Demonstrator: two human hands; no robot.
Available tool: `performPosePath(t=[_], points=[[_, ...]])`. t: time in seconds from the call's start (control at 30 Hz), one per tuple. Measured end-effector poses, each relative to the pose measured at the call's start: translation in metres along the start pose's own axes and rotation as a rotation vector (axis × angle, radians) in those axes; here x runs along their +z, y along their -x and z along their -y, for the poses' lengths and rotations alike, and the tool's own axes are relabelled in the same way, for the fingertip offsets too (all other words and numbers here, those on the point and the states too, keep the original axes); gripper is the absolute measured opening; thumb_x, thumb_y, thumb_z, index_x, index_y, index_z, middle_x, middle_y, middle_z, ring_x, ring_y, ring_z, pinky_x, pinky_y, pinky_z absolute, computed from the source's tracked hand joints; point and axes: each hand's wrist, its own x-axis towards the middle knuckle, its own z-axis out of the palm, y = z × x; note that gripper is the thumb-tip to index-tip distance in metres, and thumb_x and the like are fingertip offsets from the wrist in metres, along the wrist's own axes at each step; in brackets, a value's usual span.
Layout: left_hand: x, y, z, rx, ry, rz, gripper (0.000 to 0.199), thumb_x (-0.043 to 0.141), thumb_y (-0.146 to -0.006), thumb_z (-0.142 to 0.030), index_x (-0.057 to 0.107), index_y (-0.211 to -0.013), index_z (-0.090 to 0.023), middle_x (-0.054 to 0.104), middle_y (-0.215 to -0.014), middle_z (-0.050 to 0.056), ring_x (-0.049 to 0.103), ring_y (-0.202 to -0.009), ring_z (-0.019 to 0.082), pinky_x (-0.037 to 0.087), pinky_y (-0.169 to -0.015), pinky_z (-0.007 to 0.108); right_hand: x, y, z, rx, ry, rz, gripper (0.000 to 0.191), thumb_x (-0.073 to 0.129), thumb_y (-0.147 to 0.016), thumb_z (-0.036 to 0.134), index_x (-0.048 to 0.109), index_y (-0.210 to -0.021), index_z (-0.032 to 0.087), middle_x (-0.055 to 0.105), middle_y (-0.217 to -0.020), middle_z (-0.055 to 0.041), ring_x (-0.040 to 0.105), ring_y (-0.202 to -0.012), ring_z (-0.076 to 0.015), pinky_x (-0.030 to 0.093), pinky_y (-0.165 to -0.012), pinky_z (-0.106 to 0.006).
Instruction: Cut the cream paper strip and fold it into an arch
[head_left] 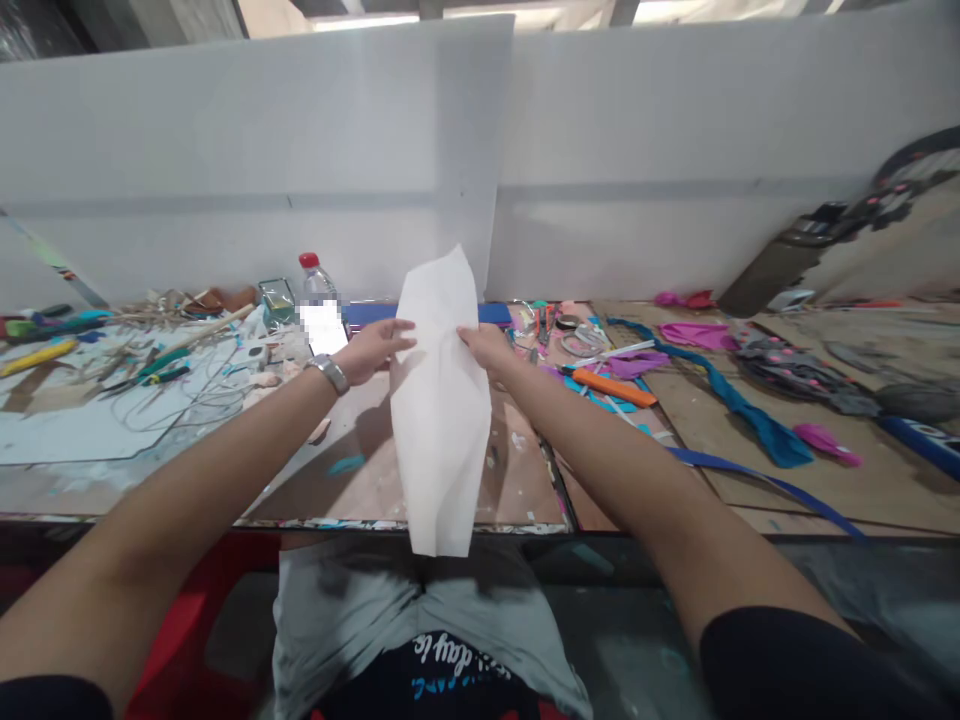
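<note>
Pinching a creased white sheet [442, 430] at its sides with our left hand [370, 352] and right hand [489, 350], we seem to be steadying it; the next move likely needs even pressure.

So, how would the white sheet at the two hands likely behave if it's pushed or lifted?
The white sheet looks thin, so it's probably light for its size. Its top extends past the fingers without drooping, suggesting some stiffness. The creases down it hint that it would likely fold if pushed.
</note>
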Motion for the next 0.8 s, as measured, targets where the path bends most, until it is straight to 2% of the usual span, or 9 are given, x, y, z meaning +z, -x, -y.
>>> performPosePath(t=[0.07,0.13,0.27,0.37,0.43,0.53,0.63,0.73,0.8], points=[[0.004,0.005,0.018,-0.063,0.021,0.085,0.057,0.084,-0.072,-0.018,0.07,-0.128,-0.019,0.066,-0.089,0.002,0.062,-0.072,0.011,0.049,-0.064,0.023,-0.001,-0.011,-0.013,-0.03,0.114,-0.034,0.026,0.064,-0.094,0.028,0.077,-0.106,0.01,0.079,-0.106,-0.0137,0.074,-0.09,-0.0224,0.056,-0.081,-0.03],[0.007,0.008,0.03,-0.109,0.048,0.11,0.064,0.084,-0.069,-0.015,0.068,-0.131,-0.017,0.069,-0.092,0.003,0.065,-0.076,0.014,0.051,-0.068,0.025,-0.002,-0.022,-0.023,-0.068,0.221,-0.027,0.027,0.066,-0.092,0.029,0.078,-0.107,0.012,0.079,-0.108,-0.012,0.074,-0.097,-0.0233,0.054,-0.085,-0.029],[0.007,0.0,0.039,-0.084,0.05,0.028,0.072,0.082,-0.067,-0.013,0.066,-0.137,-0.017,0.07,-0.091,0.003,0.064,-0.071,0.013,0.049,-0.065,0.025,-0.003,-0.037,-0.032,-0.126,0.403,0.035,0.037,0.052,-0.1,0.035,0.078,-0.109,0.011,0.08,-0.104,-0.0108,0.073,-0.092,-0.0221,0.053,-0.078,-0.026],[0.001,-0.017,0.04,-0.064,0.041,-0.034,0.076,0.079,-0.068,-0.013,0.062,-0.142,-0.018,0.069,-0.091,0.003,0.063,-0.07,0.013,0.049,-0.065,0.026,-0.007,-0.04,-0.031,-0.215,0.543,0.074,0.042,0.039,-0.104,0.029,0.076,-0.116,0.013,0.079,-0.113,-0.0101,0.072,-0.098,-0.0208,0.052,-0.082,-0.025],[-0.004,-0.027,0.04,-0.066,0.032,-0.063,0.076,0.076,-0.07,-0.014,0.06,-0.144,-0.019,0.068,-0.091,0.004,0.063,-0.07,0.013,0.05,-0.066,0.027,-0.013,-0.038,-0.03,-0.277,0.653,0.108,0.039,0.042,-0.1,0.022,0.076,-0.119,0.015,0.077,-0.121,-0.0108,0.07,-0.107,-0.0218,0.049,-0.09,-0.026],[-0.01,-0.036,0.043,-0.07,-0.009,-0.119,0.075,0.075,-0.073,-0.02,0.058,-0.146,-0.02,0.067,-0.094,0.005,0.06,-0.071,0.014,0.049,-0.065,0.027,-0.023,-0.03,-0.031,-0.351,0.825,0.189,0.031,0.06,-0.089,0.018,0.078,-0.116,0.015,0.074,-0.126,-0.0154,0.064,-0.118,-0.0275,0.045,-0.1,-0.03],[-0.013,-0.03,0.051,-0.061,-0.089,-0.133,0.067,0.08,-0.072,-0.027,0.064,-0.137,-0.017,0.068,-0.102,0.009,0.059,-0.076,0.016,0.047,-0.068,0.028,-0.03,-0.023,-0.033,-0.385,0.95,0.241,0.032,0.068,-0.086,0.02,0.077,-0.116,0.015,0.073,-0.126,-0.0188,0.062,-0.119,-0.0311,0.043,-0.101,-0.033],[-0.011,-0.012,0.06,-0.026,-0.176,-0.088,0.065,0.085,-0.069,-0.03,0.069,-0.131,-0.017,0.07,-0.109,0.009,0.061,-0.083,0.017,0.047,-0.075,0.029,-0.031,-0.02,-0.033,-0.377,1.015,0.249,0.026,0.066,-0.091,0.024,0.077,-0.112,0.015,0.074,-0.121,-0.019,0.065,-0.114,-0.0304,0.044,-0.096,-0.032],[-0.009,0.004,0.063,-0.02,-0.23,-0.056,0.066,0.085,-0.069,-0.033,0.07,-0.131,-0.017,0.071,-0.108,0.008,0.061,-0.081,0.018,0.046,-0.074,0.029,-0.029,-0.021,-0.031,-0.361,1.029,0.248,0.024,0.065,-0.093,0.029,0.078,-0.107,0.015,0.076,-0.116,-0.0178,0.067,-0.109,-0.0288,0.045,-0.092,-0.031]])
